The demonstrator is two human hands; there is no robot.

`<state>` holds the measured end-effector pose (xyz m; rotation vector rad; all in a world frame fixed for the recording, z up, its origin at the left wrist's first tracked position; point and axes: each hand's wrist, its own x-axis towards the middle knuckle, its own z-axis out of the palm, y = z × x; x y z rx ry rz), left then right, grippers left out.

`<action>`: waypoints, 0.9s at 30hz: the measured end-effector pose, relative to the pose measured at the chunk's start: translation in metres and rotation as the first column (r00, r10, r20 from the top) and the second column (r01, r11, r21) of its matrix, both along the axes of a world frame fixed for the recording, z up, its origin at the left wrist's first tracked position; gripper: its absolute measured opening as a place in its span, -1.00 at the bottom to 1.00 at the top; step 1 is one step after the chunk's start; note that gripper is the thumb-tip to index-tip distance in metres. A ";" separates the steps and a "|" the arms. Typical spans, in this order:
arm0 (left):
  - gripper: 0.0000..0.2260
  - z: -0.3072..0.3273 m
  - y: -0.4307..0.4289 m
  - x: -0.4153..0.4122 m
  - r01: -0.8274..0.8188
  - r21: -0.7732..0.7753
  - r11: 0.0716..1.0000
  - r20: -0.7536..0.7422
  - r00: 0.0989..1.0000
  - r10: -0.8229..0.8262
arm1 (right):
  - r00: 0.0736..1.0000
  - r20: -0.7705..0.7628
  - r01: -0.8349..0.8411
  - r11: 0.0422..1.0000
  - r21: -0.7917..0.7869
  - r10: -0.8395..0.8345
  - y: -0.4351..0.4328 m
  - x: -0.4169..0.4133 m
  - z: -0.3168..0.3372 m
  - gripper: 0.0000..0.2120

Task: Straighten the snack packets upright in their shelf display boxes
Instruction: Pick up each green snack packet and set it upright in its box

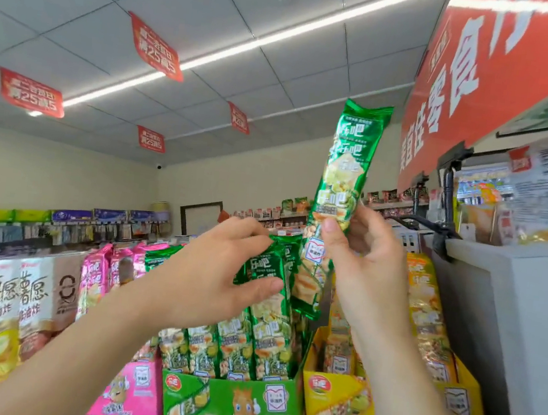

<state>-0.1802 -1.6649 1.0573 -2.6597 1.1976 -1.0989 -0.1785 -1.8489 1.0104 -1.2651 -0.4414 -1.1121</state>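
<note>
The right hand (374,268) holds one long green packet (351,154) lifted above the shelf display; the thumb presses on the front of its lower part and the curled fingers are behind it; the packet stands almost upright, the top leaning a little to the right, and its bottom end hangs free above the box. The left hand (216,269) grips the top of the standing green packets (260,336); the thumb is on the front and the fingers are curled over the upper edge. These packets stand in a row inside the green display box (231,405), leaning slightly to the left. Just beside it on the left is the pink display box (135,394) with pink packets (98,275); on the right is the yellow display box (337,411) with yellow packets (425,312). A large red sign (488,78) is above on the right; small red banners (156,46) hang from the ceiling.
</note>
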 end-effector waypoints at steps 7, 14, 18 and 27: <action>-0.61 0.003 0.003 -0.003 0.126 -0.150 0.981 -0.110 0.984 -0.143 | 0.951 -0.212 0.131 0.916 -0.380 -0.224 0.003 0.005 -0.006 -0.82; -0.42 -0.003 0.005 0.001 0.120 -0.271 0.955 -0.089 0.985 -0.149 | 0.920 -0.313 -0.006 0.790 -0.613 -0.236 -0.005 -0.003 -0.018 -0.57; -0.23 -0.003 0.004 0.003 0.182 -0.239 0.954 -0.030 0.980 -0.194 | 0.935 -0.276 -0.019 0.746 -0.666 -0.223 -0.001 -0.005 -0.024 -0.59; -0.37 -0.004 0.001 0.000 0.048 -0.105 0.993 0.010 0.999 -0.047 | 0.908 -0.281 -0.010 0.655 -0.756 -0.310 -0.001 -0.010 -0.042 -0.67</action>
